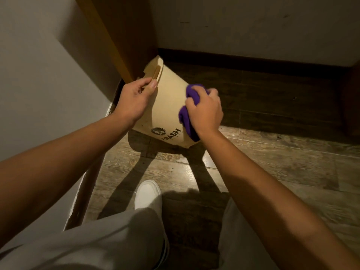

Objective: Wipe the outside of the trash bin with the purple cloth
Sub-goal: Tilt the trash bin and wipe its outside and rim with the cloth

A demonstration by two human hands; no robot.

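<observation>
- We have the trash bin (pixel 167 106) tipped over in the corner, its base end with the "TRASH" print toward us at 6 o'clock and its open rim pointing away toward 11 o'clock, near the wooden door frame (pixel 109 36).
- Our left hand (pixel 134 100) steadies the bin at its 10 o'clock side, fingers curled around the rim by the handle slot (pixel 155 73) and the thumb lying along the outer wall.
- Our right hand (pixel 204 112) is clenched on the purple cloth (pixel 187 115), bunched under the palm and pressed against the bin's 3 o'clock flank; folds of cloth show above the knuckles and below the wrist.
- We judge the step in hand to be the wiping itself: the cloth is in contact with the outer wall on the right side, and the hand looks slightly blurred.
- The beige wall between our hands shows small dark specks near the printed logo (pixel 158 131), so that part looks unfinished.
- The next move calls for sweeping the cloth across toward 9 o'clock, over the print, while the left hand holds the bin tilted.
- After that we would need to roll the bin with the left hand to bring the hidden underside up.
- Our white shoe (pixel 148 193) stands on the wood floor (pixel 272 172) at 6 o'clock, well apart from the bin.
</observation>
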